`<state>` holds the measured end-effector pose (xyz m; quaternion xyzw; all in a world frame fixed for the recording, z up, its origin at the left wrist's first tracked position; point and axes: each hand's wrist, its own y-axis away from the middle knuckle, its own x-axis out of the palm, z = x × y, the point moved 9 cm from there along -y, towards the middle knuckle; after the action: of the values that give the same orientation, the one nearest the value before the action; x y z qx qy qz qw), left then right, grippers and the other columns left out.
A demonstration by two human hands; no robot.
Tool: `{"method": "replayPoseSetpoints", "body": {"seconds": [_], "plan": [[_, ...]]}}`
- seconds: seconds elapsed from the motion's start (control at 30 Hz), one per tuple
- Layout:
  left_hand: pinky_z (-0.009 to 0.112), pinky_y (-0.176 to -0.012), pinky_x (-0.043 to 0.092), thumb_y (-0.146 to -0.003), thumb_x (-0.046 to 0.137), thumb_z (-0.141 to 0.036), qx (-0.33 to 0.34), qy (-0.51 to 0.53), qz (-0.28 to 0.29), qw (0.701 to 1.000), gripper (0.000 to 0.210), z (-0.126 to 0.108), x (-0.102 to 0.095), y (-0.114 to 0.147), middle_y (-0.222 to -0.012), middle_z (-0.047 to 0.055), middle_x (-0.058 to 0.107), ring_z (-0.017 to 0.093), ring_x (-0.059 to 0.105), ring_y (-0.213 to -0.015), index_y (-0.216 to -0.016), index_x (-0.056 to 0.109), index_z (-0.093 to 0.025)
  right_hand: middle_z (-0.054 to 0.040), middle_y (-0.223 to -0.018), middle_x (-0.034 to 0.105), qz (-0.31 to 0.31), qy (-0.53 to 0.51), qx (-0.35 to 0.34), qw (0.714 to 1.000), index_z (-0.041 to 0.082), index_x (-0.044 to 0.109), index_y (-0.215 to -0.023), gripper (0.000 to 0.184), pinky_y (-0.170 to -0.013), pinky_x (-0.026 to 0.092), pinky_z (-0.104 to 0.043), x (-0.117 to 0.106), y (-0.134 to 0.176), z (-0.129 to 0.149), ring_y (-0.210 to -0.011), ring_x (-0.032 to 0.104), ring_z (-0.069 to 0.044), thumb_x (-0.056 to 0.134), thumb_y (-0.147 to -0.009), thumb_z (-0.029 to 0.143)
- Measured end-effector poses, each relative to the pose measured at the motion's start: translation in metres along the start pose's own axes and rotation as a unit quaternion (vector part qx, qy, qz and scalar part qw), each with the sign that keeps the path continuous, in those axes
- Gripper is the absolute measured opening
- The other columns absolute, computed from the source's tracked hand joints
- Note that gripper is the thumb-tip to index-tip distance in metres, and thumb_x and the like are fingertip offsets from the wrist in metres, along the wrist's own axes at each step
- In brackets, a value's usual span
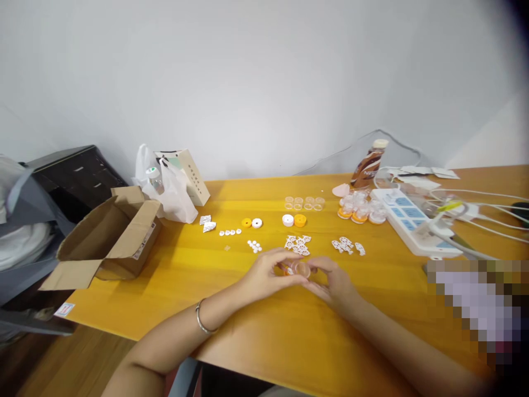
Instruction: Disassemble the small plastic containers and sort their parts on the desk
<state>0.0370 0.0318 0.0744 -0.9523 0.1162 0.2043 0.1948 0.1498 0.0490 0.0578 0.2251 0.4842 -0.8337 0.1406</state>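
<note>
In front of me, my left hand (270, 275) is closed around a small clear plastic container (303, 269) with an orange and white part at its left side. My right hand (336, 284) meets it from the other side, fingertips curled against the clear end. Just beyond the hands lies a cluster of white spoked plastic parts (298, 245), with a smaller group (343, 245) to the right. White and orange round caps (294, 220) stand behind them, and several clear rings or cups (305, 204) line up farther back.
At left stand an open cardboard box (128, 242) and a white plastic bag (177, 201). Foil packets (208, 223), small white discs (230, 232) and white pellets (254, 246) lie mid-table. Finished-looking clear containers (361, 207), a brown bottle (367, 165) and a power strip (407, 220) with cables are at right.
</note>
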Motion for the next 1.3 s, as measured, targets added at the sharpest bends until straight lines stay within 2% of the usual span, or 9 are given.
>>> {"method": "replayPoseSetpoints", "body": {"seconds": [0.1, 0.2, 0.37, 0.53, 0.77, 0.97, 1.17, 1.2, 1.3], "plan": [[0.025, -0.075, 0.049, -0.075, 0.064, -0.034, -0.011, -0.012, 0.001, 1.000, 0.031, 0.000, -0.010, -0.012, -0.094, 0.007, 0.067, 0.015, 0.062, -0.082, -0.101, 0.064, -0.017, -0.0032, -0.081, 0.062, -0.020, -0.007, 0.035, 0.999, 0.027, 0.042, -0.107, 0.031, -0.061, 0.052, -0.032, -0.003, 0.000, -0.007, -0.069, 0.063, -0.019, 0.059, -0.082, 0.035], [0.025, -0.079, 0.047, -0.081, 0.056, -0.033, -0.027, -0.031, -0.050, 0.998, 0.024, 0.018, -0.041, -0.041, -0.090, 0.005, 0.069, 0.014, 0.062, -0.081, -0.095, 0.065, -0.016, -0.0034, -0.085, 0.061, -0.030, -0.020, 0.085, 0.996, 0.025, 0.038, -0.114, 0.044, -0.065, 0.052, -0.034, -0.004, 0.000, -0.019, -0.071, 0.061, -0.019, 0.062, -0.079, 0.037], [0.026, -0.080, 0.044, -0.073, 0.061, -0.031, -0.104, -0.128, -0.147, 0.975, 0.020, 0.088, -0.095, -0.106, -0.085, 0.005, 0.069, 0.016, 0.061, -0.081, -0.080, 0.068, -0.014, -0.0038, -0.086, 0.058, 0.117, -0.020, 0.158, 0.980, 0.022, 0.044, -0.108, 0.045, -0.068, 0.050, -0.033, 0.022, 0.005, -0.031, -0.076, 0.058, -0.018, 0.066, -0.073, 0.041], [0.025, -0.070, 0.044, -0.075, 0.056, -0.032, -0.139, -0.124, -0.157, 0.970, 0.026, 0.141, -0.095, -0.145, -0.074, 0.005, 0.067, 0.015, 0.059, -0.069, -0.074, 0.067, -0.009, -0.0034, -0.086, 0.057, 0.176, -0.036, 0.160, 0.971, 0.022, 0.049, -0.103, 0.040, -0.072, 0.048, -0.033, 0.036, 0.009, -0.029, -0.079, 0.056, -0.019, 0.068, -0.071, 0.036], [0.024, -0.071, 0.044, -0.074, 0.061, -0.028, -0.154, -0.096, -0.159, 0.970, 0.022, 0.166, -0.088, -0.160, -0.076, 0.005, 0.068, 0.014, 0.060, -0.072, -0.079, 0.067, -0.008, -0.0035, -0.083, 0.059, 0.185, -0.041, 0.141, 0.972, 0.022, 0.055, -0.089, 0.013, -0.071, 0.048, -0.032, 0.039, 0.005, -0.023, -0.078, 0.056, -0.018, 0.060, -0.078, 0.026], [0.030, -0.080, 0.046, -0.071, 0.066, -0.022, -0.154, -0.089, -0.188, 0.966, 0.027, 0.158, -0.093, -0.157, -0.095, 0.015, 0.068, 0.020, 0.062, -0.086, -0.091, 0.065, -0.004, -0.0030, -0.082, 0.059, 0.184, -0.039, 0.142, 0.972, 0.021, 0.056, -0.087, 0.012, -0.070, 0.048, -0.030, 0.038, 0.003, -0.021, -0.077, 0.056, -0.018, 0.061, -0.077, 0.024], [0.027, -0.083, 0.045, -0.084, 0.053, -0.029, -0.103, -0.090, -0.214, 0.967, 0.025, 0.097, -0.087, -0.113, -0.099, 0.011, 0.067, 0.017, 0.061, -0.090, -0.095, 0.064, -0.010, -0.0038, -0.083, 0.059, 0.186, -0.046, 0.142, 0.971, 0.021, 0.056, -0.092, 0.015, -0.072, 0.048, -0.031, 0.039, 0.005, -0.022, -0.078, 0.056, -0.018, 0.061, -0.078, 0.026], [0.026, -0.081, 0.045, -0.083, 0.054, -0.031, -0.088, -0.090, -0.197, 0.972, 0.024, 0.083, -0.081, -0.099, -0.096, 0.009, 0.068, 0.016, 0.061, -0.088, -0.093, 0.065, -0.012, -0.0038, -0.083, 0.059, 0.184, -0.050, 0.140, 0.971, 0.021, 0.056, -0.093, 0.017, -0.073, 0.048, -0.031, 0.038, 0.005, -0.022, -0.079, 0.056, -0.018, 0.061, -0.078, 0.026], [0.027, -0.081, 0.046, -0.085, 0.052, -0.034, 0.000, -0.094, -0.004, 0.996, 0.024, 0.038, -0.035, -0.056, -0.096, 0.006, 0.067, 0.016, 0.060, -0.089, -0.097, 0.065, -0.018, -0.0032, -0.083, 0.059, 0.184, -0.063, 0.135, 0.972, 0.022, 0.058, -0.095, 0.016, -0.073, 0.048, -0.031, 0.038, 0.005, -0.021, -0.079, 0.057, -0.018, 0.060, -0.080, 0.027]]}}
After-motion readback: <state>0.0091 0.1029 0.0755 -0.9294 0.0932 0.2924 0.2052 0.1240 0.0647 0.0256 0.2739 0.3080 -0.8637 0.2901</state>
